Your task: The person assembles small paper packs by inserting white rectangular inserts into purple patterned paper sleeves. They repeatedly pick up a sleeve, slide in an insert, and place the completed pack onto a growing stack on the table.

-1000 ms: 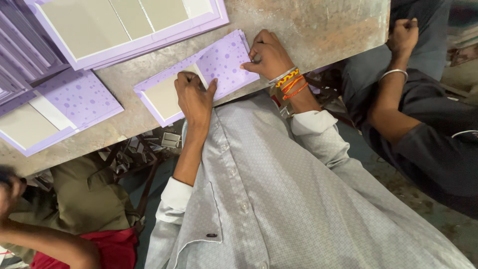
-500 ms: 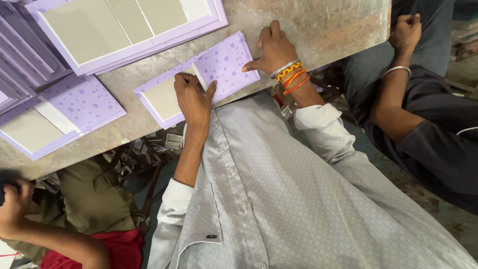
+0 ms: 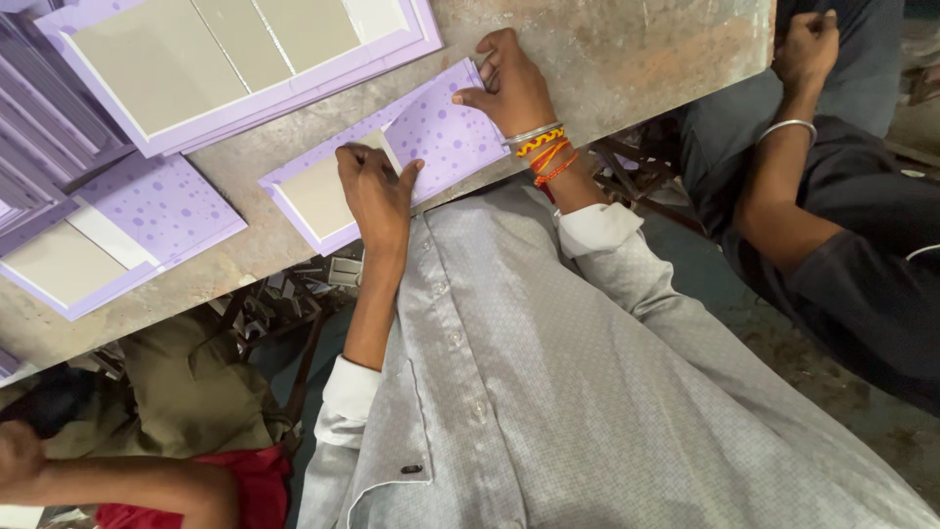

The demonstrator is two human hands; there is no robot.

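At the near edge of a worn grey worktable (image 3: pixel 636 49), two hands press on one lilac, dotted cover sheet (image 3: pixel 441 132) with a bare grey board panel set in its middle. The left hand (image 3: pixel 375 191) lies palm down on the sheet's lower part, fingers curled loosely and thumb spread, flat against it rather than grasping. The right hand (image 3: pixel 511 83) rests on the sheet's upper right corner, fingers bent, thumb and fingertips pinching the edge there. Several bright bangles (image 3: pixel 544 152) circle the right wrist. Both forearms come out of rolled pale grey shirt sleeves.

Two more single cover sheets lie on the table: a similar dotted one (image 3: pixel 117 245) to the left, and a larger plain lilac one (image 3: pixel 245 59) above. A stack of lilac pieces (image 3: pixel 44 127) sits at the far left; their number cannot be told.

To the right, another person's closed fist (image 3: pixel 808 44) rests near the table edge.
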